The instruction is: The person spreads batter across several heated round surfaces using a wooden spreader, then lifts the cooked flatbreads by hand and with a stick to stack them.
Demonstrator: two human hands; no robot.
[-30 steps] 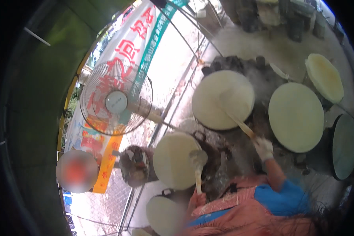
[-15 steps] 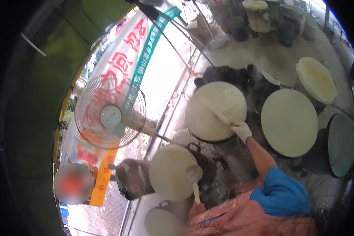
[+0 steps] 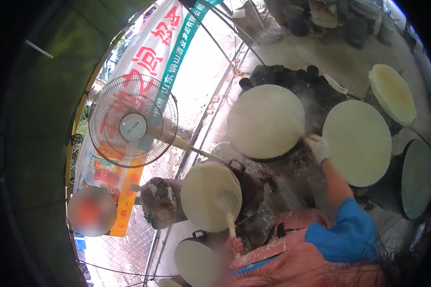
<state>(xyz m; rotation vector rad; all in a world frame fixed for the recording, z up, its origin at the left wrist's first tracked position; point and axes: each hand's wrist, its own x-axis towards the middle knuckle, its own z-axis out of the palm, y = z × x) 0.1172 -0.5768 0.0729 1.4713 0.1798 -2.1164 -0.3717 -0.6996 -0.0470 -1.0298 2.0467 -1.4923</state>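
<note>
The right hand (image 3: 317,147), in a white glove, is closing around something thin at the right edge of the round pale batter sheet (image 3: 266,121) that is covering a dark round griddle; what exactly the fingers are pinching is too small to tell; the sheet is lying just to the left of the glove, touching it at its rim; steam is rising beside the glove. The left hand (image 3: 234,246) is gripping the lower end of a pale wooden-handled ladle (image 3: 227,210), fingers wrapped shut on the handle; the ladle's bowl is resting on a second pale round disc (image 3: 210,196), directly above that hand.

Farther out, a third pale round sheet (image 3: 358,142) is lying just right of the gloved hand; a yellowish round sheet (image 3: 392,94) is sitting beyond it; a dark round griddle (image 3: 416,178) is showing at the far right; a small pale disc (image 3: 195,261) is lying left of the left hand. A white-caged electric fan (image 3: 133,126) is standing to the left, in front of a white banner (image 3: 151,62).
</note>
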